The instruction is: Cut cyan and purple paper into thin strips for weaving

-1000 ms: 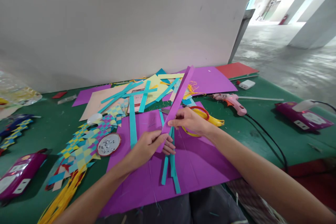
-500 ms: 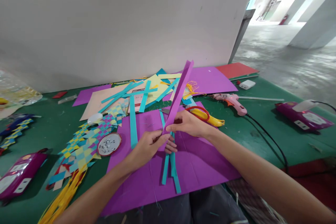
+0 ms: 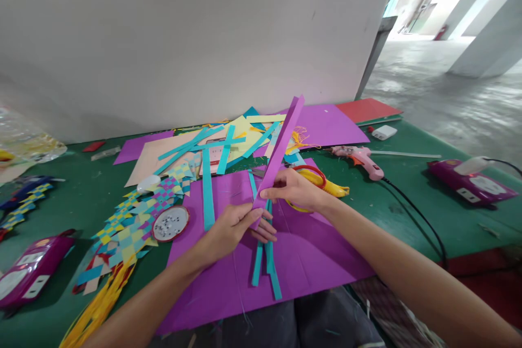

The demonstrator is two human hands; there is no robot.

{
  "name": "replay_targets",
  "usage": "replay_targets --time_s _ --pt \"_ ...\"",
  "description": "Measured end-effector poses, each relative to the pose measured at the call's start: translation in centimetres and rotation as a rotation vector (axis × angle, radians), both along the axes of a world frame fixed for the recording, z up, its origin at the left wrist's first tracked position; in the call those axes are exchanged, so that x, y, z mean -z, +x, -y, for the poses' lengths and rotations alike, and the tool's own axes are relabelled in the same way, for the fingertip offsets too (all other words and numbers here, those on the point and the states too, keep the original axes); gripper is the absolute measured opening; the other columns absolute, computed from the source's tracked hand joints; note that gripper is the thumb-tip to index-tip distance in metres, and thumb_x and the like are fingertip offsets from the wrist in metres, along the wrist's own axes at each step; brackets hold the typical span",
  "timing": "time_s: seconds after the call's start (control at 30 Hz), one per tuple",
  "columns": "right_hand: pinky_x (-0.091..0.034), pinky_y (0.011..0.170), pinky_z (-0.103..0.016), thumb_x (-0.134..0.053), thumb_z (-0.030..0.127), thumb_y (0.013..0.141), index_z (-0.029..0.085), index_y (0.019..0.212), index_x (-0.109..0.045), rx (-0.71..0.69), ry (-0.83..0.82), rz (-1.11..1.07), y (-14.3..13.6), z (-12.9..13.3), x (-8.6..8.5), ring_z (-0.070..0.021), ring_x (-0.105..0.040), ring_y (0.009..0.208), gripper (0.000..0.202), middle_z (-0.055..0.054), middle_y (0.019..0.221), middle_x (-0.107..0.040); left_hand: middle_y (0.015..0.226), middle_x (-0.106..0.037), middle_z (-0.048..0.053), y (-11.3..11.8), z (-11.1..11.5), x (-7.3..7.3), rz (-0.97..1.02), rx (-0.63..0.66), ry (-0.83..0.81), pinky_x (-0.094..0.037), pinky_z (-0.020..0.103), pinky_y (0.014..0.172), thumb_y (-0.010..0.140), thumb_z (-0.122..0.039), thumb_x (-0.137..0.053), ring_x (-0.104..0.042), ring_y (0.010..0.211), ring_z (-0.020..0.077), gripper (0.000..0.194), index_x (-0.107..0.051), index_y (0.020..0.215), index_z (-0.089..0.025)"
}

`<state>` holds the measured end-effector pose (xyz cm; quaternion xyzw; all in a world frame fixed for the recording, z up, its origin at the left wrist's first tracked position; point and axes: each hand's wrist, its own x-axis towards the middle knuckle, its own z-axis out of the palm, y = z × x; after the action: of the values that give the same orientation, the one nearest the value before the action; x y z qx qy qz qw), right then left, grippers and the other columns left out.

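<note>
A long purple paper strip (image 3: 281,144), creased lengthwise, stands tilted up and to the right between my hands. My left hand (image 3: 240,223) pinches its lower end between thumb and fingers. Just above, my right hand (image 3: 287,187) grips the same strip, thumb on its near face. Under both hands lies a large purple sheet (image 3: 310,261). On that sheet rest narrow teal strips (image 3: 269,261), partly hidden by my fingers, and a wider teal strip (image 3: 207,196) to the left. Scissors with red handles (image 3: 316,171) lie behind my right hand, their blades partly covered by the purple strip.
To the right are a pink glue gun (image 3: 359,159) with a cord and a purple power strip (image 3: 473,182). A dish of small beads (image 3: 170,224), woven paper pieces (image 3: 130,223) and another purple power strip (image 3: 36,272) sit left. A white panel (image 3: 183,60) stands behind.
The purple strip has shifted slightly, its top end moving a little right. My left fingers have spread somewhat beneath it, and both hands keep hold.
</note>
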<state>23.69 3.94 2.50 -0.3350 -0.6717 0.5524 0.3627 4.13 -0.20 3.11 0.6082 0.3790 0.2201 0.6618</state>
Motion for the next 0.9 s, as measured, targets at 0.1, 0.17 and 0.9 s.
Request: replay_targets --time_s 0.1,0.17,0.9 --pt "-0.039 0.056 -0.025 -0.069 0.043 0.073 0.011 0.075 -0.067 0.0 -0.001 -0.013 -0.02 0.06 -0.09 -0.0106 -0.049 0.06 0.033 -0.001 0.065 -0.059 0.085 -0.075 0.016 -0.04 -0.04 -0.05 0.007 0.017 -0.009 -0.059 0.036 0.068 0.093 -0.038 -0.045 -0.073 0.075 0.0255 0.034 -0.061 0.096 -0.009" --pt "-0.038 0.055 -0.025 -0.069 0.044 0.073 0.01 0.074 -0.067 0.006 -0.003 -0.018 -0.07 0.13 -0.1 -0.0104 -0.048 0.059 0.034 -0.001 0.063 -0.058 0.085 -0.074 0.016 -0.01 -0.08 -0.1 0.003 0.006 -0.007 -0.059 0.036 0.069 0.093 -0.039 -0.046 -0.073 0.076 0.0255 0.035 -0.062 0.096 -0.008" --pt "-0.04 0.051 -0.024 -0.069 0.045 0.073 0.01 0.074 -0.068 0.001 -0.023 0.107 0.16 0.33 -0.45 -0.0106 -0.052 0.053 0.034 -0.001 0.058 -0.06 0.08 -0.074 0.014 0.37 -0.45 0.46 -0.043 -0.144 0.04 -0.059 0.034 0.061 0.085 -0.041 -0.058 -0.073 0.068 0.0247 0.031 -0.056 0.082 -0.011"
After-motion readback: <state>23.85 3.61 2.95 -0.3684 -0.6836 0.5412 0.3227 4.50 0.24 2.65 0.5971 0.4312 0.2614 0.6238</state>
